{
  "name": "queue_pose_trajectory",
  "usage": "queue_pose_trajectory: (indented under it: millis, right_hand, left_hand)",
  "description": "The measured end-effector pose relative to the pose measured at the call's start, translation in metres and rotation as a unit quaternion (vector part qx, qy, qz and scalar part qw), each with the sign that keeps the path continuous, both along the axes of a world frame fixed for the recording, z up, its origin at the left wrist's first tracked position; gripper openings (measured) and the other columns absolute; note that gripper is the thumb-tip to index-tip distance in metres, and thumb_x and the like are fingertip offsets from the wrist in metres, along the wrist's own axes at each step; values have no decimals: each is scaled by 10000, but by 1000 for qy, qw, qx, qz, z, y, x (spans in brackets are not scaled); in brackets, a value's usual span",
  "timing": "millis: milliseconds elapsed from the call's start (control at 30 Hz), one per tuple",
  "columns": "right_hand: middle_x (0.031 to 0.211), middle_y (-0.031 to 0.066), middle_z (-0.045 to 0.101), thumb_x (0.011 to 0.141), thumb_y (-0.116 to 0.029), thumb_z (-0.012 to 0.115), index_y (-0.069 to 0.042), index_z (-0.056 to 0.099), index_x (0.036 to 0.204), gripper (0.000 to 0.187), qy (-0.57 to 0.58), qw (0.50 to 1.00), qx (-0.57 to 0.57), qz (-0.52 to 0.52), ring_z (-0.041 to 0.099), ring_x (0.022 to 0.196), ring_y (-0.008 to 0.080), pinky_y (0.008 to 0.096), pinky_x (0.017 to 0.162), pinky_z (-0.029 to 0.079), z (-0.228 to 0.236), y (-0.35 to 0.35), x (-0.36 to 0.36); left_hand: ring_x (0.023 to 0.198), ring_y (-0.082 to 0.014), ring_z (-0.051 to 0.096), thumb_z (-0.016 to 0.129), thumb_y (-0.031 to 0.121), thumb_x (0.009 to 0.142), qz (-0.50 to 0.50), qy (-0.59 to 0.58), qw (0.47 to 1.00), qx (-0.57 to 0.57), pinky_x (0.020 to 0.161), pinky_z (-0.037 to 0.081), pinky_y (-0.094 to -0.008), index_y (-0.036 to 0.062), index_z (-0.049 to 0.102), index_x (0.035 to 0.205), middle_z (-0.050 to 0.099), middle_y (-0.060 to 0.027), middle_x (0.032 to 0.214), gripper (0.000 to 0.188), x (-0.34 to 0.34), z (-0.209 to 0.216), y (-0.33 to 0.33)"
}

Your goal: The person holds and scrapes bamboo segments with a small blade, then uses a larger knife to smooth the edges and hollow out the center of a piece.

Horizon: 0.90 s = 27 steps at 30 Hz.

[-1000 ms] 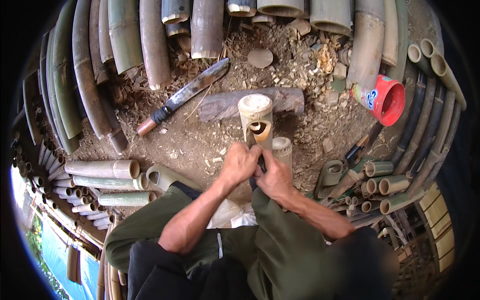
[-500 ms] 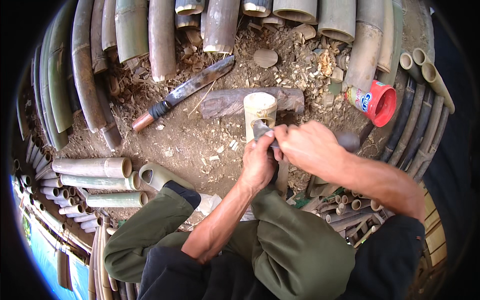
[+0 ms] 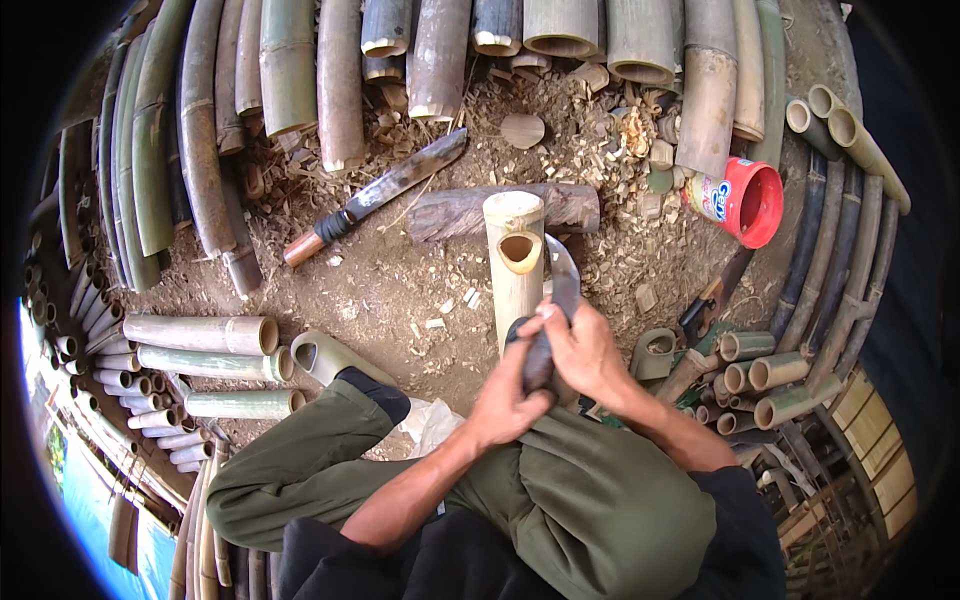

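Bamboo lengths point(image 3: 205, 334): lying side by side at the left
Machete point(image 3: 378, 194): on the ground, handle toward the person, blade angled away to the right
Left hand point(image 3: 503, 395): fingers curled at the dark handle end of a knife point(image 3: 566, 284); cannot tell how firmly it holds
Bamboo tube point(image 3: 516, 290): before the log point(image 3: 455, 213), its side hole facing the person
Right hand point(image 3: 588, 352): closed around the knife near the blade, just right of the tube
Red tub point(image 3: 752, 203): tipped on its side

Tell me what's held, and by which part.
A curved, grey metal knife: left hand on its dark, rounded handle, right hand near the blade's base.
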State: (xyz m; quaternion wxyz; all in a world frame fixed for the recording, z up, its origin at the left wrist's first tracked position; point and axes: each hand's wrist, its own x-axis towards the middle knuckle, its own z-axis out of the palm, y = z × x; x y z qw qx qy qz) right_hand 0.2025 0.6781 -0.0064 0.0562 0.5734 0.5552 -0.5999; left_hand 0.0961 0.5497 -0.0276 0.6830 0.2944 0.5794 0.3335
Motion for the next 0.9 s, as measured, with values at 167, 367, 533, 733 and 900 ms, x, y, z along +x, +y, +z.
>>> queue_pose_trajectory:
  millis: [167,367,533,733,900]
  right_hand:
    - [701,162,686,1025,-209,419,68,606,927,348,5,971,-236,38,677,556,240,362,547,560,-28,2,-57]
    - [844,185,695,1021,-227,441,70,606,970,343,221,890,-302,-259,650,531,211,314,508,573,-49,-4,-75]
    - [983,200,692,978,-240,490,-10,542,1053,247,351,641,-430,-530,652,585,216,365,535,567,-39,12,-57]
    - [795,120,695,1019,-297,467,-9,621,940,336,227,823,-336,-398,644,569,167,294,498,539,-22,15,-68]
    - [798,176,682,1018,-250,435,96,610,983,390,192,879,-358,-247,647,534,192,306,477,570,-34,11,-76]
  left_hand:
    - [765,-180,664,763,211,750,93,152,975,-130,763,554,-322,-34,628,1171,702,-107,874,506,-42,-13,-26]
    - [699,-258,722,773,214,695,-199,381,900,-67,685,592,-381,40,720,993,726,-153,796,350,-139,10,50]
    - [681,-293,695,751,193,688,-443,447,775,59,635,560,-402,101,691,832,692,-100,739,181,-143,67,172]
    - [699,-295,700,740,211,740,-295,402,866,-30,645,563,-412,85,701,852,690,-121,722,172,-136,39,104]
    - [715,-338,706,751,280,705,-183,367,898,-158,711,563,-450,60,708,907,705,-187,791,301,-130,35,64]
